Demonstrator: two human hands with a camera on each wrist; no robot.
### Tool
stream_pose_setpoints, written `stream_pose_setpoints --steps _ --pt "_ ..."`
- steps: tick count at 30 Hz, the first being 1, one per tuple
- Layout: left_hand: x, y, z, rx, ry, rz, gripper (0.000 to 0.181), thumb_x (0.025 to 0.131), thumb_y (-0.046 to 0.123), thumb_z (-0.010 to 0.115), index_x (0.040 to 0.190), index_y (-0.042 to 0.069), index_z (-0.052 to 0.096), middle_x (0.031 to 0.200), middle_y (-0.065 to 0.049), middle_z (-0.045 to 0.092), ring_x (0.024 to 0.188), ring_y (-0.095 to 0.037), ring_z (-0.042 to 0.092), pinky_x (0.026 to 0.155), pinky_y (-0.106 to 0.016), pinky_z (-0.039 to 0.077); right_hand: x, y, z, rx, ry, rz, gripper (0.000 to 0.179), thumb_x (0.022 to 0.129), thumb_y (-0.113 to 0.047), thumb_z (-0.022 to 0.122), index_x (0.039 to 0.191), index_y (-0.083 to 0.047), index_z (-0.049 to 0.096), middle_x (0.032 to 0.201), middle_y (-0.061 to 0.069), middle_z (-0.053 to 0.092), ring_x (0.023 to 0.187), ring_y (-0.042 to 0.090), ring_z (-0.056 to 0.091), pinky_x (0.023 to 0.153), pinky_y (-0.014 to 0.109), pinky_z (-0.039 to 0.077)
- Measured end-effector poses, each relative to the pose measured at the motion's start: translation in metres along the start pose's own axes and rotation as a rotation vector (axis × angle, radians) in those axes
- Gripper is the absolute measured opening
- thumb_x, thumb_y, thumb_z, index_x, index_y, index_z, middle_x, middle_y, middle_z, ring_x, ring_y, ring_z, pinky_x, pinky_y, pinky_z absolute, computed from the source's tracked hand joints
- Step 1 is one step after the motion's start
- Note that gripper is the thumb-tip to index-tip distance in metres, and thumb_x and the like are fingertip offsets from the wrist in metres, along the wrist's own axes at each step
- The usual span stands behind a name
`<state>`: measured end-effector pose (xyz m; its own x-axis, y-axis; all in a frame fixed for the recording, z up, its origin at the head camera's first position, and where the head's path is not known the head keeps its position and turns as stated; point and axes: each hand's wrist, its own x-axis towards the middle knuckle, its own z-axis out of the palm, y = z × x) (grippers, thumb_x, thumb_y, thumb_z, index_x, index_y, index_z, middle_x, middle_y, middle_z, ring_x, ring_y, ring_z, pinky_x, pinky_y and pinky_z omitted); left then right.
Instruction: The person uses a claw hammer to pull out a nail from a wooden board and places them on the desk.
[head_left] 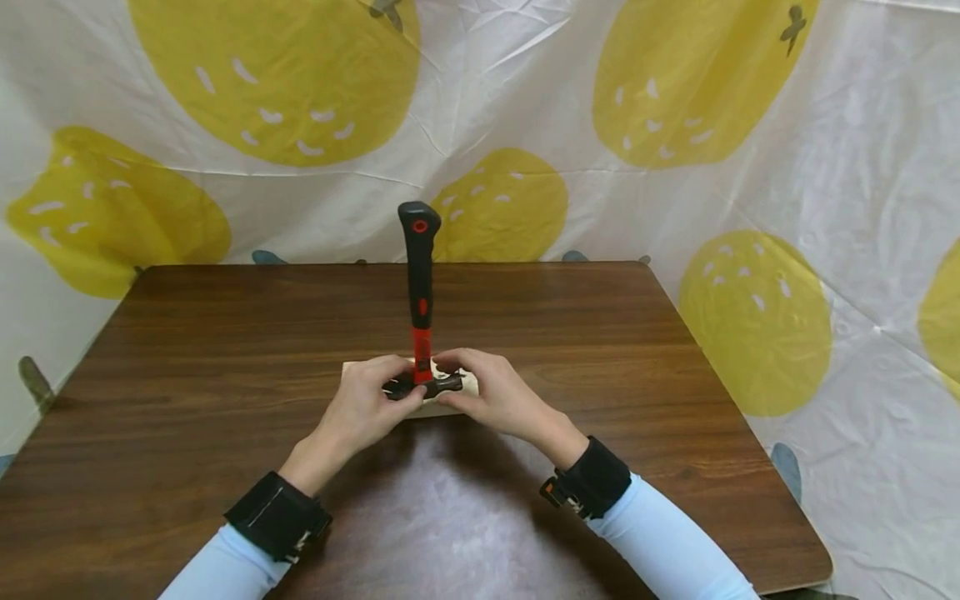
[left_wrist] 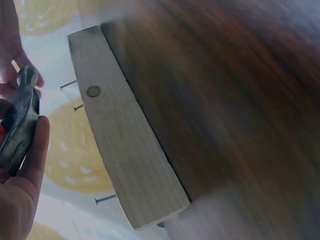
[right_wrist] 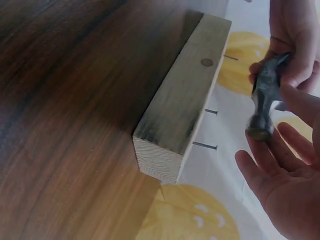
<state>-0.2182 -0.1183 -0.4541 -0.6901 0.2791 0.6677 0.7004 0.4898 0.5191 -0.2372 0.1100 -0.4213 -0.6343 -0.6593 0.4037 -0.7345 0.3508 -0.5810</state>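
A hammer (head_left: 421, 275) with a black and red handle stands upright, its handle pointing up and its metal head (right_wrist: 265, 95) low over a wooden block (head_left: 431, 410). My left hand (head_left: 363, 404) holds the claw side of the head between thumb and fingers. Around the striking end curve the loosely spread fingers of my right hand (head_left: 506, 396); whether they touch the metal is hard to tell. Several nails stick out of the block's upper side, among them one nail (right_wrist: 205, 146) near its end. Hands and hammer hide part of the block in the head view.
Beneath the block lies a brown wood-grain table (head_left: 225, 350). Behind and to the right of it hangs a white cloth (head_left: 862, 333) with yellow fruit prints. Black bands (head_left: 277, 517) wrap both wrists, over light blue sleeves.
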Motion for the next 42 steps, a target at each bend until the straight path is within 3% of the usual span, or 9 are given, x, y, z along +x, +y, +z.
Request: stream_pose_setpoints --steps 8,20,29,42 --pt "0.002 0.005 0.001 -0.032 -0.032 -0.017 0.017 0.081 0.003 0.081 0.097 0.004 0.077 0.09 -0.004 0.074 0.077 -0.017 0.069 0.065 -0.037 0.056 0.0 0.007 0.006 0.044 -0.001 -0.018 0.04 0.088 -0.007 0.082 0.125 -0.003 0.067 0.118 0.005 0.071 0.105 0.015 0.067 0.092 0.028 0.052" --pt "0.006 0.009 0.002 -0.059 -0.041 0.005 0.017 0.081 0.002 0.081 0.098 0.004 0.077 0.092 -0.004 0.075 0.08 -0.016 0.07 0.067 -0.036 0.058 0.003 0.008 0.008 0.074 0.032 0.031 0.029 0.087 -0.008 0.083 0.114 -0.005 0.072 0.107 0.003 0.074 0.095 0.009 0.07 0.084 0.025 0.055" --pt "0.005 0.01 0.003 -0.055 -0.063 -0.031 0.015 0.083 0.008 0.083 0.098 0.006 0.078 0.094 -0.002 0.075 0.083 -0.015 0.071 0.07 -0.035 0.057 0.001 0.01 0.01 0.038 0.051 -0.004 0.031 0.086 -0.006 0.084 0.115 -0.005 0.071 0.107 0.003 0.073 0.094 0.013 0.07 0.083 0.025 0.055" --pt "0.007 0.015 0.003 -0.091 -0.092 -0.104 0.019 0.082 0.006 0.085 0.094 0.009 0.07 0.088 0.001 0.073 0.078 -0.01 0.069 0.066 -0.031 0.056 -0.003 0.012 0.011 0.077 0.063 -0.019 0.027 0.087 -0.003 0.082 0.109 -0.004 0.067 0.098 0.004 0.072 0.089 0.014 0.069 0.078 0.029 0.057"
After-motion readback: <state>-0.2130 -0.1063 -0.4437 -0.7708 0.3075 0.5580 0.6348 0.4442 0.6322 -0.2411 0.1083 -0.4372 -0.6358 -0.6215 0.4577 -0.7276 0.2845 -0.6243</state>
